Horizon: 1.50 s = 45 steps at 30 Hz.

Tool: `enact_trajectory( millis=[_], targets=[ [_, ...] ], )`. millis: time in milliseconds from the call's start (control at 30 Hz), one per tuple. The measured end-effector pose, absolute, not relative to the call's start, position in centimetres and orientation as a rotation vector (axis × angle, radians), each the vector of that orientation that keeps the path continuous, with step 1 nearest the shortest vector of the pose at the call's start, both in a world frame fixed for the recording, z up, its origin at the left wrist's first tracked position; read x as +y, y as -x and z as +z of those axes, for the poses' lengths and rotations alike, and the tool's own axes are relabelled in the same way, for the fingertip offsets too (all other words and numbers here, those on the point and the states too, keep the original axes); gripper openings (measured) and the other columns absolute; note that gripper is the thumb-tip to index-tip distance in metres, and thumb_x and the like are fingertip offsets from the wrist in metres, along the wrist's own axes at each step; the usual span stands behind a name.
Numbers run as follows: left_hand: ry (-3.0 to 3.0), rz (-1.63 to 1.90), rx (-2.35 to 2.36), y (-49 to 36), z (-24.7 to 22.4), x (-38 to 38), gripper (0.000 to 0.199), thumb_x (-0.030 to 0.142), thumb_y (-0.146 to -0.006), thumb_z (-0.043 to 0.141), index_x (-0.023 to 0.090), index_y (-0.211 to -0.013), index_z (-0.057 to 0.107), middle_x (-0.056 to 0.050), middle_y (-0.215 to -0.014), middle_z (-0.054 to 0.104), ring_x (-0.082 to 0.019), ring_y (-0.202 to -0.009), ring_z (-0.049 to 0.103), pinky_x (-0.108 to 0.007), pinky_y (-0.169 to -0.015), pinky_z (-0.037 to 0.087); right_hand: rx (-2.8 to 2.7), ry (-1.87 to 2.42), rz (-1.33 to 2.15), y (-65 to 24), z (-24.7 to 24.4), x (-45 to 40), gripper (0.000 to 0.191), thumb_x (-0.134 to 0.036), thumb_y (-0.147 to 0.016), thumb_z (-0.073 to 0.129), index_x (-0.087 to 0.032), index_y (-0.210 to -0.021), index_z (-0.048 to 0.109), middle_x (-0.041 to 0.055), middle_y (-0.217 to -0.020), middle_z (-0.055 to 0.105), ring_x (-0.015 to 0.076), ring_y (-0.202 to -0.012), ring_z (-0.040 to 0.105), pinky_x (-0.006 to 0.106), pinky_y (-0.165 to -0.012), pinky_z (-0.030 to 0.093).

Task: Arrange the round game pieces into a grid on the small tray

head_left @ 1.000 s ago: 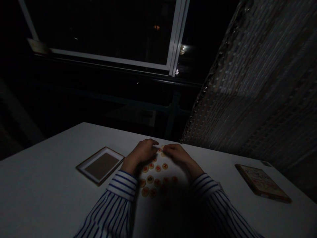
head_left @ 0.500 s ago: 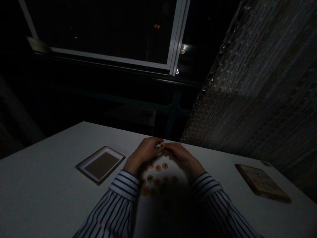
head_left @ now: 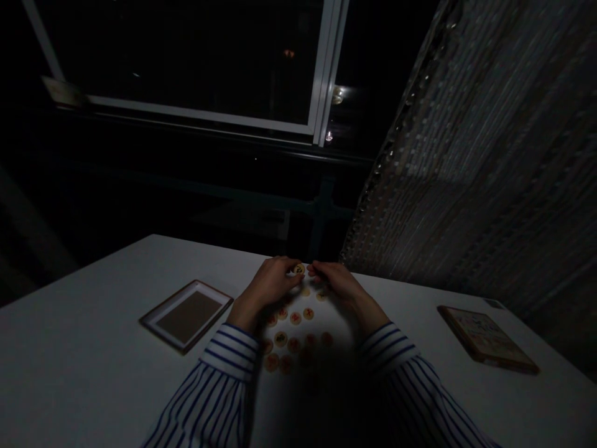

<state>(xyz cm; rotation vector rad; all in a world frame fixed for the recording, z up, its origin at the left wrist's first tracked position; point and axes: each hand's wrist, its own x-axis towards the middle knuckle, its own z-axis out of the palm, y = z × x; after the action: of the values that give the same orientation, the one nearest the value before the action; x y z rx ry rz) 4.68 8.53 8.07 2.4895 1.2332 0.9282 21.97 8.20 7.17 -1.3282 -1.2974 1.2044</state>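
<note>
My left hand [head_left: 273, 283] pinches a round game piece [head_left: 299, 269] with a dark character between thumb and fingers, near the table's far edge. Just right of that piece, my right hand [head_left: 338, 280] has its fingertips pressed together; whether anything small is between them is hidden. Below and between the hands lie several round wooden pieces, among them one with a red character [head_left: 308, 313], one with a dark character [head_left: 280, 339] and a pale one [head_left: 321, 296] by the right fingers. The nearest pieces are in deep shadow.
An open shallow tray or box part [head_left: 224, 297] lies on the white table [head_left: 93, 336] at left. A brown-edged box with a printed face [head_left: 489, 339] is at right. Beyond the table are a dark window [head_left: 200, 114] and a beaded curtain [head_left: 448, 186].
The hands have moved apart a little. The dark-marked piece that was between both hands is now in my left hand's fingers alone. The view has shifted slightly.
</note>
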Motion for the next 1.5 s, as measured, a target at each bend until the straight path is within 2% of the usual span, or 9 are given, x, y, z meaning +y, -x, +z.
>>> enact_trajectory(
  millis=[233, 333, 467, 733, 867, 1000, 1100, 1333, 1500],
  targets=[
    [-2.401, 0.994, 1.148, -4.9, 8.2, 8.5, 0.029, 0.034, -0.077, 0.049, 0.019, -0.098, 0.064, -0.005, -0.089, 0.066, -0.017, -0.080, 0.058, -0.024, -0.070, 0.041, -1.349, 1.369, 1.060, -23.5, 9.5, 6.6, 0.037, -0.047, -0.071, 0.056, -0.016, -0.087, 0.067, 0.0062, -0.089, 0.065, 0.0101, -0.067, 0.052, 0.021, -0.056, 0.032],
    [-2.382, 1.017, 1.105, -5.1, 8.5, 8.2, 0.032, 0.032, -0.077, 0.050, 0.019, -0.103, 0.062, -0.005, -0.095, 0.065, -0.017, -0.084, 0.058, -0.024, -0.072, 0.042, -1.394, 1.366, 1.009, -24.3, 10.1, 5.4, 0.039, -0.048, -0.070, 0.055, -0.016, -0.087, 0.067, 0.0063, -0.089, 0.066, 0.0113, -0.069, 0.053, 0.023, -0.059, 0.033],
    [-2.386, 0.990, 1.112, -5.6, 8.7, 7.9, 0.036, 0.032, -0.076, 0.051, 0.018, -0.108, 0.060, -0.005, -0.092, 0.064, -0.016, -0.079, 0.058, -0.024, -0.071, 0.042, -1.436, 1.383, 0.942, -25.5, 10.6, 3.5, 0.038, -0.047, -0.069, 0.054, -0.016, -0.086, 0.068, 0.0059, -0.085, 0.066, 0.0129, -0.071, 0.053, 0.025, -0.062, 0.035],
    [-2.504, 0.919, 1.032, -6.6, 9.7, 6.8, 0.036, 0.032, -0.077, 0.051, 0.019, -0.110, 0.059, -0.005, -0.090, 0.063, -0.016, -0.081, 0.056, -0.025, -0.072, 0.041, -1.554, 1.412, 0.847, -27.9, 10.3, 0.2, 0.033, -0.041, -0.073, 0.052, -0.014, -0.085, 0.067, 0.0058, -0.084, 0.066, 0.0151, -0.076, 0.056, 0.028, -0.070, 0.040],
    [-2.523, 0.852, 1.011, -7.1, 10.4, 5.8, 0.034, 0.033, -0.078, 0.049, 0.020, -0.107, 0.060, -0.005, -0.089, 0.064, -0.016, -0.080, 0.056, -0.025, -0.070, 0.040, -1.631, 1.384, 0.841, -28.7, 9.2, -0.6, 0.028, -0.037, -0.074, 0.053, -0.014, -0.081, 0.067, 0.0055, -0.084, 0.066, 0.0162, -0.082, 0.057, 0.029, -0.078, 0.040],
    [-2.537, 0.793, 0.978, -7.3, 11.0, 5.2, 0.032, 0.036, -0.079, 0.047, 0.020, -0.101, 0.063, -0.004, -0.086, 0.065, -0.016, -0.077, 0.057, -0.024, -0.069, 0.040, -1.668, 1.392, 0.826, -29.2, 8.2, -1.0, 0.026, -0.035, -0.075, 0.053, -0.015, -0.083, 0.066, 0.0057, -0.089, 0.066, 0.0174, -0.086, 0.057, 0.030, -0.080, 0.040],
    [-2.546, 0.779, 0.974, -7.3, 11.2, 5.0, 0.030, 0.038, -0.078, 0.048, 0.021, -0.096, 0.064, -0.003, -0.084, 0.065, -0.016, -0.075, 0.057, -0.023, -0.066, 0.040, -1.685, 1.398, 0.803, -29.5, 7.6, -1.1, 0.025, -0.033, -0.075, 0.053, -0.015, -0.085, 0.066, 0.0054, -0.089, 0.066, 0.0173, -0.084, 0.058, 0.029, -0.077, 0.042],
    [-2.571, 0.732, 1.022, -7.6, 11.4, 4.8, 0.028, 0.039, -0.078, 0.048, 0.022, -0.092, 0.065, -0.002, -0.081, 0.065, -0.015, -0.073, 0.058, -0.023, -0.067, 0.040, -1.715, 1.493, 0.751, -29.8, 6.6, -1.0, 0.024, -0.030, -0.077, 0.047, -0.015, -0.086, 0.064, 0.0027, -0.068, 0.064, 0.0137, -0.063, 0.058, 0.023, -0.057, 0.041],
    [-2.586, 0.705, 1.046, -7.9, 11.6, 4.3, 0.031, 0.041, -0.078, 0.046, 0.021, -0.093, 0.065, -0.003, -0.082, 0.065, -0.015, -0.073, 0.057, -0.022, -0.065, 0.040, -1.804, 1.569, 0.573, -29.8, 7.0, -1.7, 0.023, -0.027, -0.076, 0.045, -0.018, -0.082, 0.066, 0.0010, -0.067, 0.064, 0.0121, -0.058, 0.055, 0.021, -0.052, 0.037]
  ],
)
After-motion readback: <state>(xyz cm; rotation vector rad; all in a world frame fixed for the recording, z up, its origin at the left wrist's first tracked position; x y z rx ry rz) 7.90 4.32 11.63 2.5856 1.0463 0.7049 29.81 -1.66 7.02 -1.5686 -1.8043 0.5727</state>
